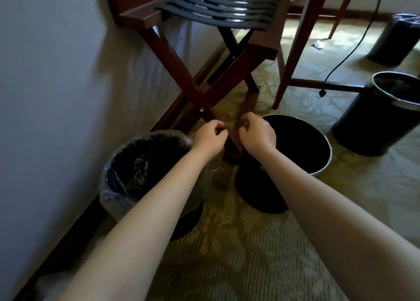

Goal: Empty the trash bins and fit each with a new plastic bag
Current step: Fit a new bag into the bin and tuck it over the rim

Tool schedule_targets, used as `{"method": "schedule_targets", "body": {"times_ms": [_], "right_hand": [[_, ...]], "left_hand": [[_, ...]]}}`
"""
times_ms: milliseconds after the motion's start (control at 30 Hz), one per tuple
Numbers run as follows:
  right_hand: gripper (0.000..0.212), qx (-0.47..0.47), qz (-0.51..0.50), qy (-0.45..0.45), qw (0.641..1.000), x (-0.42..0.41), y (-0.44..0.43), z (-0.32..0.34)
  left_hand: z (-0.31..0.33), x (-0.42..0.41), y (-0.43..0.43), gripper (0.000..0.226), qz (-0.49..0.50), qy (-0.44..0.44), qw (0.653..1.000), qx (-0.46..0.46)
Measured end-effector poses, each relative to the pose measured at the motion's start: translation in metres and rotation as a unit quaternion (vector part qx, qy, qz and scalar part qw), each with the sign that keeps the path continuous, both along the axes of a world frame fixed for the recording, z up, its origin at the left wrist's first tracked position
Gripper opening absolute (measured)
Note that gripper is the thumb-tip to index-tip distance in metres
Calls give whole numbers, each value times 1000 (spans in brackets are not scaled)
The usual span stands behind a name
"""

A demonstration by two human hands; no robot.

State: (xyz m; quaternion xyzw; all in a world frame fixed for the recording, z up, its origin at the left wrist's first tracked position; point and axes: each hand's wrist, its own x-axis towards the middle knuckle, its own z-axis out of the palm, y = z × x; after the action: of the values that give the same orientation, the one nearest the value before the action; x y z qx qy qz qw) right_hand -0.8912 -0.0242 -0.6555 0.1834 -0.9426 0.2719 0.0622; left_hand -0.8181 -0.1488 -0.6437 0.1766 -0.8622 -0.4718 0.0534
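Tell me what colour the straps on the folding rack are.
The straps are black, on a reddish-brown wooden rack; seen in the head view.

Green patterned carpet [225, 212] lies open between plastic-lined black bin [145, 164] and steel-rimmed black bin [295, 141] (crossed red-brown wooden rack legs [179, 73] block beyond).

A plastic-lined round black bin [145, 164] is standing on the patterned carpet [238, 255] beside the pale wall [56, 85] at left, a bare metal-rimmed black bin [295, 146] just to its right — a dark wooden folding rack [179, 73] is standing behind both, two further black bins [375, 123] [395, 39] farther right.
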Motion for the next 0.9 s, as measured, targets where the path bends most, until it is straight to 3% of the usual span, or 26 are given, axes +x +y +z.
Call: {"method": "schedule_targets", "body": {"times_ms": [200, 433, 667, 767, 900], "right_hand": [[39, -39, -106, -57, 992, -43, 70, -10], [35, 42, -141, -20, 989, -62, 147, -14], [62, 147, -134, -208, 958, -55, 193, -14], [59, 85, -137, -299, 941, -48, 201, -21], [62, -13, -142, -349, 926, -43, 202, -22]], "left_hand": [[-1, -67, 46, 56, -45, -106, 992, -42], [-30, -101, 71, 74, -77, -179, 977, -88], [-38, -92, 68, 79, -51, -229, 968, -88], [-38, -89, 69, 74, -39, -249, 965, -77], [-37, -81, 70, 68, -33, -226, 973, -25]]}}
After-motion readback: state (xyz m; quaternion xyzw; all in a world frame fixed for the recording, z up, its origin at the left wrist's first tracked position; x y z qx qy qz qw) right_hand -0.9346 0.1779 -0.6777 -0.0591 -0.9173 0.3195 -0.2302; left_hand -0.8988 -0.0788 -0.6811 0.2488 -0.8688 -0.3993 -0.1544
